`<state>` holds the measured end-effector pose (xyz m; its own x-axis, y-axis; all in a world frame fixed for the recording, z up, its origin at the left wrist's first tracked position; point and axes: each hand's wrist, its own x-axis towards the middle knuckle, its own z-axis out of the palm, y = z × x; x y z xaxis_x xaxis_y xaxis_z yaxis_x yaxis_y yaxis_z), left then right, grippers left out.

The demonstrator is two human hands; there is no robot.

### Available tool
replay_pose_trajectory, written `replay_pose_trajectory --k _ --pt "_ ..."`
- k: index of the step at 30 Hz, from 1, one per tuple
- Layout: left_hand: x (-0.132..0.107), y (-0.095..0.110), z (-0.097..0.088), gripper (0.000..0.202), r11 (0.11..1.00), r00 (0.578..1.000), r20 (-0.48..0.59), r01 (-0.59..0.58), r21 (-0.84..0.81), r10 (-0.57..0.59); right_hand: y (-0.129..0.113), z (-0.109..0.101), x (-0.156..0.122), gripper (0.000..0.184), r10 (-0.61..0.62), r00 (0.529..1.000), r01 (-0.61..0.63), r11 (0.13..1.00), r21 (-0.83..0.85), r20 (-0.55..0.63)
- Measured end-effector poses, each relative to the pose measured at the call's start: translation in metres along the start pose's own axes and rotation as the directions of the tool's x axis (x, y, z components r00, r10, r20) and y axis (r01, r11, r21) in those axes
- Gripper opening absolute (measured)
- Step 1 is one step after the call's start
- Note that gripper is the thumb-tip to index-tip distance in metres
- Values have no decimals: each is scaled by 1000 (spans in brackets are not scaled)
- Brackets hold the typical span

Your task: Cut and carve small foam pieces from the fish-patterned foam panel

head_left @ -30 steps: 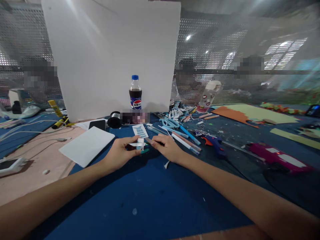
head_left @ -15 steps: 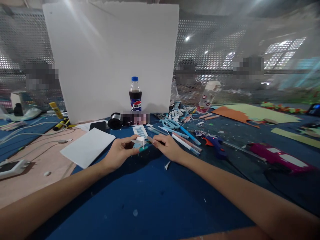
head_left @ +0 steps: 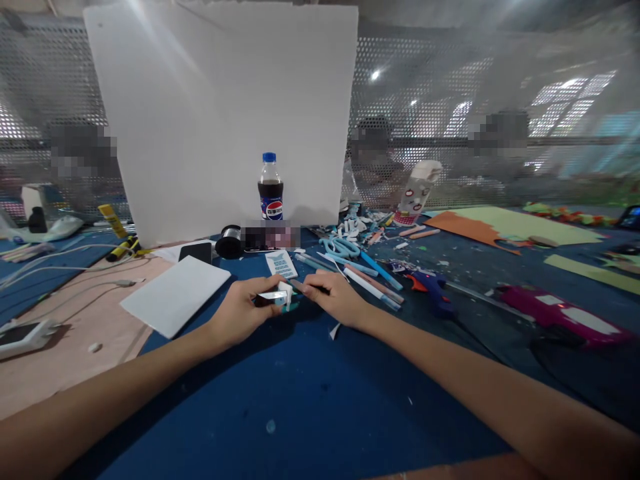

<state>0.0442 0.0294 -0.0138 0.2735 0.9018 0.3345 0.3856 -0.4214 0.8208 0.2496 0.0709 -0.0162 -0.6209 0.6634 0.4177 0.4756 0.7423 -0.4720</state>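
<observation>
My left hand (head_left: 237, 307) pinches a small white and teal paper model piece (head_left: 285, 292) between thumb and fingers; its exact kind is unclear. A shiny flat face of the piece catches the light. Closed around a thin grey blade-like tool (head_left: 298, 285), my right hand (head_left: 340, 297) is just right of the piece. The tool's tip points left, close to the white part; I cannot tell whether they touch. Most of the tool is hidden in my fingers. Behind both hands lies a white card with blue printed shapes (head_left: 281, 264).
Right of my hands lie several markers (head_left: 373, 283), light-blue scissors (head_left: 341, 247), a blue glue gun (head_left: 435, 293) and a magenta glue gun (head_left: 560, 313). A cola bottle (head_left: 271, 193) stands before a white board (head_left: 225, 100). A white sheet (head_left: 175, 297) lies left.
My left hand has turned the small piece, so a shiny face now shows and less teal is visible. The printed card is less covered. My right hand has barely moved.
</observation>
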Motion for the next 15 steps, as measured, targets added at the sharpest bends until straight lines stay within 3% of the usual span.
replay_pose_trajectory --k 8,15 --pt "0 -1 -3 38 989 1000 13 4 -151 -2 -4 -1 2 43 -23 999 27 994 107 -39" --pt "2 0 -1 50 996 994 53 93 11 -94 -2 -2 1 43 4 998 -2 1000 22 -56"
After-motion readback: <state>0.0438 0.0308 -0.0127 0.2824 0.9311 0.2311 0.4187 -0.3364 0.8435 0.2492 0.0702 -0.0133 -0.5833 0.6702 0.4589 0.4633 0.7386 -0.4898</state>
